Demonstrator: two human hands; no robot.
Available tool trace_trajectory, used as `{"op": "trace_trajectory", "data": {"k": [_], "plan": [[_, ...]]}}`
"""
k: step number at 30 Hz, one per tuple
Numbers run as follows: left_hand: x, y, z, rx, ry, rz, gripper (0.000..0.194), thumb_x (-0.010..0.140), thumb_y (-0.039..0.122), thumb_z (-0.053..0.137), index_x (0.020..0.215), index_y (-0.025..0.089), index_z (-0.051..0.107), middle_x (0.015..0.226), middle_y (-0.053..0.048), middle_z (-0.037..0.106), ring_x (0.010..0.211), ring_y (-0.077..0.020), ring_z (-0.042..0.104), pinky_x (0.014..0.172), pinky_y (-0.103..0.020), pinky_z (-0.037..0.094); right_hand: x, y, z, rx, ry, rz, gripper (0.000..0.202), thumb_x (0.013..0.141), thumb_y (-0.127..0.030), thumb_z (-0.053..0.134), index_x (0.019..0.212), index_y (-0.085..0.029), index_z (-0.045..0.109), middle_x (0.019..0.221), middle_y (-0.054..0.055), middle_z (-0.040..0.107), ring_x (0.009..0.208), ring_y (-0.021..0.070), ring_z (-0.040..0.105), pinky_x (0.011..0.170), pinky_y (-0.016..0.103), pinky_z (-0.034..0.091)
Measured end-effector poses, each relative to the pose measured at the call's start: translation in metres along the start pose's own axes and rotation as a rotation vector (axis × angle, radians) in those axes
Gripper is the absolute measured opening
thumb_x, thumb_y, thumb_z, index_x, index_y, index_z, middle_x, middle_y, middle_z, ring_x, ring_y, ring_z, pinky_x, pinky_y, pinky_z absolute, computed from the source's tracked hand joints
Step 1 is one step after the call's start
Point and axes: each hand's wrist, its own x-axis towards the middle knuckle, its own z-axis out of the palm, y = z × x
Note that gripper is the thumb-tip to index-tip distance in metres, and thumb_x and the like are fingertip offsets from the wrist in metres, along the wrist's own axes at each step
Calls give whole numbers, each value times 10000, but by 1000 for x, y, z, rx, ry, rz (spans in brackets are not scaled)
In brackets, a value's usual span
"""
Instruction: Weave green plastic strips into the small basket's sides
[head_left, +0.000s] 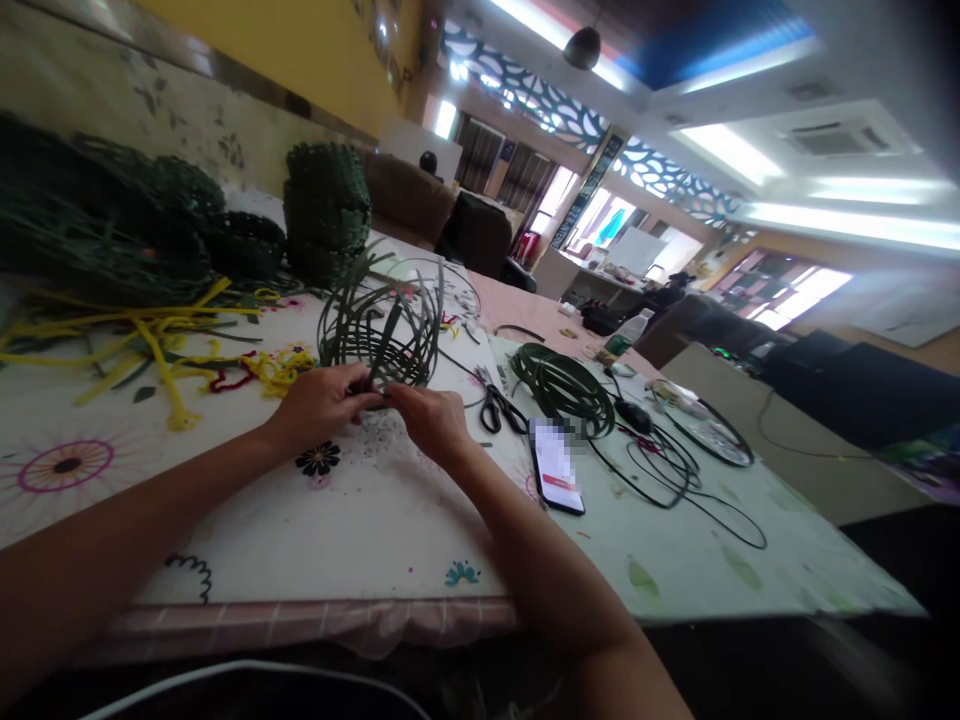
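A partly woven basket of dark green strips (382,330) stands on the flowered tablecloth, its loose strips curving up and outward. My left hand (326,405) pinches the near lower side of it, thumb pointing right. Against the same edge, just to the right, my right hand (431,415) has its fingers closed on the weave. The two hands' fingertips nearly meet. Black-handled scissors (499,408) lie to the right of my right hand, and a phone with a lit screen (556,468) rests nearer to me.
Finished dark green baskets (328,215) stand at the back left. Yellow strips (161,370) lie before them. Right of the scissors are a coil of green strip (562,388), a black mouse (634,415), a looped cable (675,470) and a bottle (628,332).
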Motion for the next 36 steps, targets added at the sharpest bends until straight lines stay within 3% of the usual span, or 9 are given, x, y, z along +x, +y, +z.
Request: {"op": "trace_trajectory", "data": {"k": [3, 7, 10, 13, 16, 21, 26, 32, 36], "plan": [[0, 1, -1, -25, 36, -60, 239, 889, 440, 648, 793, 224, 611, 607, 31, 688, 521, -171, 671, 586, -284, 468, -5, 4, -8, 60, 313, -53, 223, 1052, -311, 585, 1204, -250, 736, 985, 56, 807, 859, 179, 703, 770, 299, 462], [-1, 6, -3, -23, 37, -116, 264, 893, 466, 622, 808, 218, 597, 549, 32, 654, 489, -171, 654, 582, -289, 456, -14, 5, -20, 171, 693, -77, 263, 1066, -291, 521, 927, -192, 721, 856, 91, 755, 856, 208, 675, 853, 360, 485], [-1, 8, -2, -7, 52, -119, 270, 897, 482, 597, 826, 222, 587, 510, 39, 635, 483, -177, 650, 600, -297, 454, -17, 1, -16, 385, 563, -85, 232, 1035, -254, 555, 849, -197, 683, 760, 46, 731, 720, 166, 665, 734, 299, 505], [0, 6, 0, -3, 82, -115, 280, 906, 500, 564, 829, 231, 567, 494, 41, 634, 494, -189, 655, 609, -306, 458, -17, -3, -6, 618, 413, -18, 168, 1005, -254, 598, 891, -203, 711, 915, 56, 797, 801, 156, 726, 757, 270, 543], [1, 3, 0, -17, 94, -128, 287, 904, 515, 567, 839, 235, 562, 488, 39, 643, 495, -194, 659, 606, -310, 465, -15, -6, 4, 822, 376, 111, 158, 989, -296, 609, 924, -223, 733, 1043, 58, 815, 917, 172, 748, 798, 287, 563], [2, -2, 0, -51, 108, -138, 287, 914, 513, 576, 860, 230, 578, 476, 40, 641, 472, -184, 648, 594, -308, 458, -11, -10, 12, 1388, 376, 308, 119, 924, -327, 656, 973, -230, 705, 1048, 49, 806, 881, 169, 751, 570, 228, 478], [4, -3, 2, -122, 125, -121, 305, 913, 521, 581, 846, 224, 573, 495, 50, 631, 446, -168, 638, 556, -289, 466, -7, -11, 14, 1947, 251, 471, 172, 886, -330, 745, 989, -250, 634, 1100, 49, 816, 954, 177, 781, 626, 222, 535], [4, -6, 4, -160, 88, -112, 344, 912, 558, 568, 835, 223, 563, 521, 54, 632, 449, -165, 641, 566, -285, 479, -6, -5, 12, 1784, 191, 329, 296, 888, -380, 762, 1152, -256, 718, 1066, 43, 820, 827, 168, 779, 693, 273, 592], [3, -5, 7, -74, 49, -105, 354, 928, 574, 522, 831, 234, 541, 500, 34, 633, 514, -201, 661, 628, -308, 461, -11, -9, 2, 1321, 356, 106, 280, 969, -350, 670, 1229, -277, 741, 1142, 52, 812, 1081, 214, 766, 1026, 416, 591]]}}
